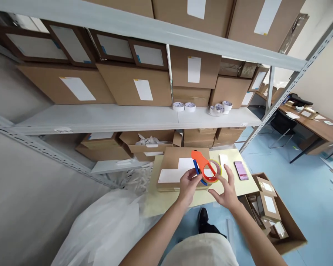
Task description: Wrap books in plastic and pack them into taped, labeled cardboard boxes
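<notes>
My left hand point(188, 183) is closed round the blue handle of an orange tape dispenser point(202, 166) that carries a roll of clear tape. It holds the dispenser just above a flat cardboard box point(172, 162) with a white label, lying on a pale yellow table point(166, 203). My right hand point(224, 190) is open with its fingers spread, right beside the tape roll and touching or nearly touching its edge.
A phone point(241, 170) lies on the table to the right. An open carton of small framed boxes point(272, 210) stands on the floor at right. Large white plastic bags point(105, 229) lie at left. Shelves hold cardboard boxes and tape rolls point(184, 106). A desk point(313, 123) stands far right.
</notes>
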### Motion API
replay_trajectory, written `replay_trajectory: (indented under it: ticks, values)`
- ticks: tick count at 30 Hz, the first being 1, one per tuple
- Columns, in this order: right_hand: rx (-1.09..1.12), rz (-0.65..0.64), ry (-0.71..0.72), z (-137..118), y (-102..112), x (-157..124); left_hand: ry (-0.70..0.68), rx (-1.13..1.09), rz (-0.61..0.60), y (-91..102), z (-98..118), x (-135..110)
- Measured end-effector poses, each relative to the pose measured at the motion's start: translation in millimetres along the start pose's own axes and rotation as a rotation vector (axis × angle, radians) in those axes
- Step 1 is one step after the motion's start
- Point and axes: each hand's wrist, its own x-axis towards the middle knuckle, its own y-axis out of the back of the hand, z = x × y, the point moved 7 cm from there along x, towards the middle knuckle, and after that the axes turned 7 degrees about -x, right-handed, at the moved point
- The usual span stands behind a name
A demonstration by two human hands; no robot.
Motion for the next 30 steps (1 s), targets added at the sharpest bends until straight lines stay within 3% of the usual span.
replay_trajectory:
  ticks: [4,9,13,18,21,24,27,30]
  values:
    - [0.142,-0.032,-0.040,33.0,-6.1,50.5,-0.052,0.036,-0.027,-24.7,27.4,43.2]
    - [0.234,0.071,-0.123,84.9,-24.9,141.4,-0.321,0.087,-0.051,-78.1,70.7,113.6]
    - [0.336,0.072,-0.220,128.9,-58.4,219.6,-0.525,0.325,-0.099,-123.4,95.6,179.2]
    - [0.411,-0.015,-0.283,175.6,-111.2,284.4,-0.720,0.708,-0.004,-147.0,111.3,253.2]
    - [0.397,-0.071,-0.291,194.7,-139.1,300.6,-0.724,0.859,0.021,-146.6,106.6,286.1]
    - [0.356,-0.104,-0.255,200.9,-155.2,307.8,-0.720,0.903,0.034,-142.3,98.2,302.3]
    - [0.322,-0.089,-0.180,195.5,-153.8,302.0,-0.717,0.834,0.013,-134.6,89.5,297.8]
    - [0.307,-0.025,-0.176,191.0,-139.0,261.2,-0.714,0.696,0.012,-105.8,84.8,268.5]
